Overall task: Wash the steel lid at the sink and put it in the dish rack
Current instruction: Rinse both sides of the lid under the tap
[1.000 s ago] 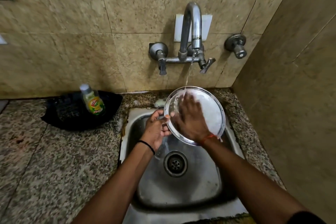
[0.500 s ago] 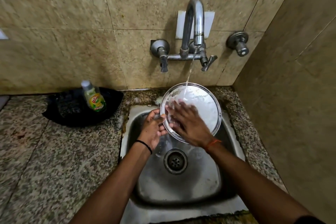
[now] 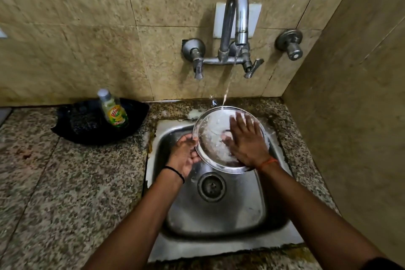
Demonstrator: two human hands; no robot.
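Rinsing is the step in hand, judged from the head view, the only one. The lid is held tilted over the back of the sink, above and just behind the drain, with a thin stream from the tap striking its upper part. The left hand grips the lid's left rim, fingers curled around the edge. The right hand lies flat on the lid's face with fingers straight and spread, rubbing or pressing rather than grasping. White film or foam shows on the wet surface, so the wash looks under way but not finished. On the counter to the left, well apart from the sink, a soap bottle stands in a black tray. No dish rack is in sight, so placing the lid there is wholly left to do, as is shutting off the water.
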